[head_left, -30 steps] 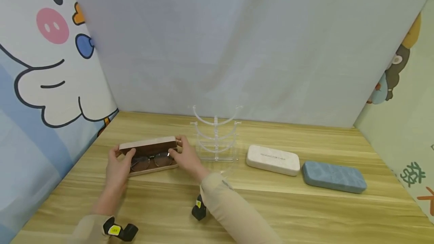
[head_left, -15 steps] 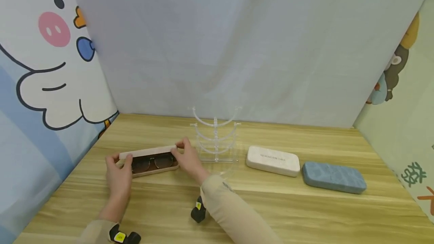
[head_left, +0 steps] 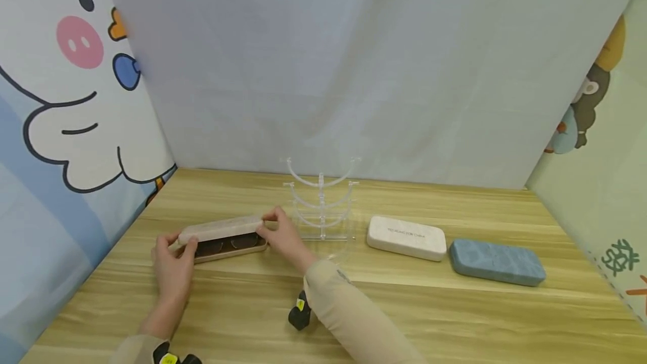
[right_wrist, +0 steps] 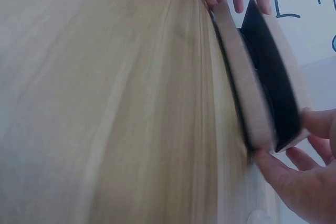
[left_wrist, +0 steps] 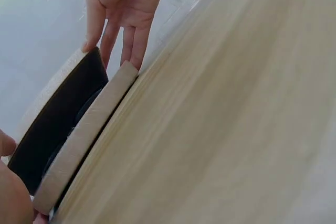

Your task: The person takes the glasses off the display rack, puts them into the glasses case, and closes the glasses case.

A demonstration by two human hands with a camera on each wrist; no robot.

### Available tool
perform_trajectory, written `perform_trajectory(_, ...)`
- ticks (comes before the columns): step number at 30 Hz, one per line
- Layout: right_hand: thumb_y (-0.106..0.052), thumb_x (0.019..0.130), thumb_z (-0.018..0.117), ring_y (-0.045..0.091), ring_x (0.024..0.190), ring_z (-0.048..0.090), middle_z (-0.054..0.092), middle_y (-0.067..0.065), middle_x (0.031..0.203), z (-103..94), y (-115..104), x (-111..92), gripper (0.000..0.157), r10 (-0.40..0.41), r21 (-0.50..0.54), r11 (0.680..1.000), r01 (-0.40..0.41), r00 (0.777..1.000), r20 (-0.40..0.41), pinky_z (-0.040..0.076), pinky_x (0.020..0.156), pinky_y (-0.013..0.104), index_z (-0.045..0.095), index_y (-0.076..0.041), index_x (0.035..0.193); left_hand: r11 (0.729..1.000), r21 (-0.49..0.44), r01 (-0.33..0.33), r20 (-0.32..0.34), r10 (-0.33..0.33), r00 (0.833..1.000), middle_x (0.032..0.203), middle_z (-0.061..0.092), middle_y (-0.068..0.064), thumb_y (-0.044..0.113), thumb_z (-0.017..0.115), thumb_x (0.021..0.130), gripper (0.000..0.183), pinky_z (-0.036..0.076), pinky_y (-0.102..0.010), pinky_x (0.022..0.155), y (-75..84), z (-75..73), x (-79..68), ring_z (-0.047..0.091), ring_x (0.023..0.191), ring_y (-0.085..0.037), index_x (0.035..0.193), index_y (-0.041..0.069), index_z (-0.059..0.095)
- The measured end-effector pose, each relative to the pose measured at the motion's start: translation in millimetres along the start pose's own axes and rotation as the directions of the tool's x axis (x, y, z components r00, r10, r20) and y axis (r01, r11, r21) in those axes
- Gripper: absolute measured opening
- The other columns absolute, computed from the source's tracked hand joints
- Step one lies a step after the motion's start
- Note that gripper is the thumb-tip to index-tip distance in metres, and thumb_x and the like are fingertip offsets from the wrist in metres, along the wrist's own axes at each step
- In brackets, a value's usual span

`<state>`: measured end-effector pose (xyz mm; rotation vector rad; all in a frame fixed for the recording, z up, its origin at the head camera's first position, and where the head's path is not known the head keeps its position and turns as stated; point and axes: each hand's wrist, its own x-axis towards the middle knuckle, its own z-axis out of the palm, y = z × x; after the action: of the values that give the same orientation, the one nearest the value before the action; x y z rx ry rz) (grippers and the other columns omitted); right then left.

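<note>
A pale pink glasses case (head_left: 222, 230) lies on the table at the left, its lid partly lowered over the base. Through the remaining gap show the lenses of a pair of glasses (head_left: 245, 241); their upper part is hidden under the lid. My left hand (head_left: 173, 265) grips the case's left end, thumb at the lid's front edge. At the opposite end my right hand (head_left: 284, 239) holds lid and base between thumb and fingers. In the right wrist view, the thumb (right_wrist: 317, 122) presses the lid while a finger touches the base (right_wrist: 247, 82).
Right of the case stands a clear tiered glasses stand (head_left: 321, 185), close to my right hand. Farther right lie a closed white glasses case (head_left: 406, 238) and a closed blue one (head_left: 497, 263). A grey cloth (head_left: 354, 72) hangs along the table's back edge.
The pink case's lid has swung down from nearly upright toward the base, covering more of the glasses. Both hands have stayed at the case's ends.
</note>
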<state>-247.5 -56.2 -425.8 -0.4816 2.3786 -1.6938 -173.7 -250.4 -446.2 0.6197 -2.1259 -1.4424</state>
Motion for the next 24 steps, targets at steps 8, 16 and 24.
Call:
perform_trajectory(8, -0.006, 0.086, 0.061, 0.025, 0.105, 0.058, 0.056, 0.012, 0.121, 4.2, 8, -3, 0.013, -0.012, -0.031, 0.999, 0.012, 1.000, 0.006, 0.051, 0.077, 0.025, 0.059, -0.004, 0.098, 0.990, 0.139, -0.015, -0.024, 0.019, 1.000, 0.115, 0.038, -0.027, 0.015, 0.055, 0.088, 0.040, 0.035, -0.025, 0.076, -3.9, 3.1, -4.3, 0.047, 0.098, -0.034, 0.117, -0.010, 0.042)
perform_trajectory(16, -0.009, 0.087, 0.060, 0.016, 0.093, 0.059, 0.062, 0.005, 0.105, 1.9, 11, -16, 0.013, -0.011, 0.003, 1.000, 0.011, 0.999, -0.032, 0.050, 0.076, 0.024, 0.061, -0.008, 0.100, 0.988, 0.151, 0.015, -0.018, -0.013, 1.000, 0.120, 0.039, -0.026, 0.013, 0.056, 0.087, 0.038, 0.036, -0.037, 0.088, 6.5, 2.5, -5.9, 0.043, 0.108, -0.035, 0.119, -0.006, 0.046)
perform_trajectory(24, -0.006, 0.087, 0.059, 0.012, 0.075, 0.061, 0.066, 0.010, 0.090, -14.9, 12, -36, 0.010, -0.104, 0.045, 0.994, 0.103, 0.994, 0.022, 0.048, 0.066, 0.019, 0.062, 0.000, 0.095, 0.980, 0.164, -0.115, 0.082, 0.102, 0.991, 0.118, 0.043, -0.024, 0.011, 0.054, 0.087, 0.027, 0.030, -0.047, 0.094, 35.0, 11.4, -12.9, 0.039, 0.112, -0.037, 0.111, -0.002, 0.056)
